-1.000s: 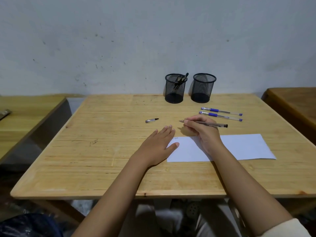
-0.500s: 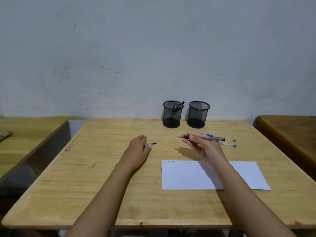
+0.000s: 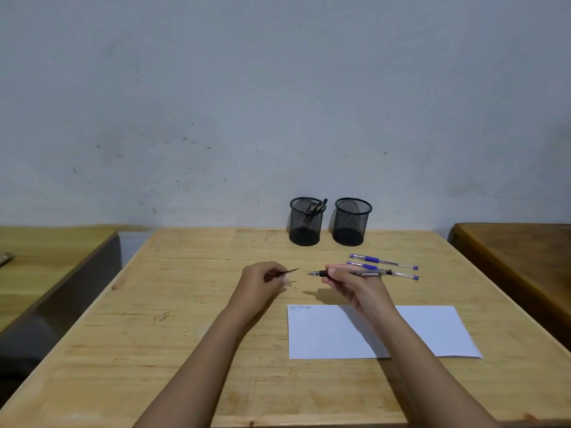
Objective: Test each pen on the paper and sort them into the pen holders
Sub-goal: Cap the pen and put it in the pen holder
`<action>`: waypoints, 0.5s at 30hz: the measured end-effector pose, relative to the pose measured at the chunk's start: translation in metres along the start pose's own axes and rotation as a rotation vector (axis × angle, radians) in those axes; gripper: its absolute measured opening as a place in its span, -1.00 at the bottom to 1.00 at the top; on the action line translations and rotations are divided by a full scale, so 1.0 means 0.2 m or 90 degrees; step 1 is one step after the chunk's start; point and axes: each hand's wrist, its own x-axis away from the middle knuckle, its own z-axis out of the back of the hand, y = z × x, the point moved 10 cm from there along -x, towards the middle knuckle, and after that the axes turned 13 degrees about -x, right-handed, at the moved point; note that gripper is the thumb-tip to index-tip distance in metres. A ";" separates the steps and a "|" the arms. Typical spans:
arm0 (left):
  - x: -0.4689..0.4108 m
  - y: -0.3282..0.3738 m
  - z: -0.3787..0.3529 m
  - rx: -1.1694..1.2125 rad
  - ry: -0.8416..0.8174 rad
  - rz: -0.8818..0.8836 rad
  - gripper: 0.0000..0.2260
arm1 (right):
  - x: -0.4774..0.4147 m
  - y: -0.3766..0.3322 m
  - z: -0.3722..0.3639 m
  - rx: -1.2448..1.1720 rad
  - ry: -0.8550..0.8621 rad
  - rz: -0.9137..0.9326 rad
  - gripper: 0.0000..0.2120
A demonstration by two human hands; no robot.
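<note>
Since a second ago the left hand has left the sheet's corner and picked up the small black-and-silver pen cap, now pinched between thumb and fingertips, its tip pointing toward three o'clock. Opposite, the right hand has lifted off the paper and holds the uncapped grey pen with a black grip level above the wood, nib aimed at nine o'clock, straight at the cap; a small gap separates nib and cap.

Just behind the right hand, toward one o'clock, two clear-barrelled pens with blue grips lie side by side on the light wooden table. At six o'clock from the right hand lies the white sheet of paper, with scribbles at its top left corner. Toward twelve o'clock, against the wall, stand two black mesh pen holders: the left holder has dark pens in it, the right holder shows none.
</note>
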 end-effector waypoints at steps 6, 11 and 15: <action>-0.07 0.11 -0.06 0.128 -0.029 -0.009 -0.84 | -0.06 -0.05 0.05 -0.037 0.063 0.060 -0.98; -0.15 0.19 -0.17 0.119 -0.094 -0.052 -0.84 | -0.10 -0.07 0.09 -0.038 0.082 0.078 -0.97; -0.23 0.25 -0.22 0.151 -0.121 -0.073 -0.84 | -0.15 -0.11 0.11 -0.051 0.080 0.087 -0.98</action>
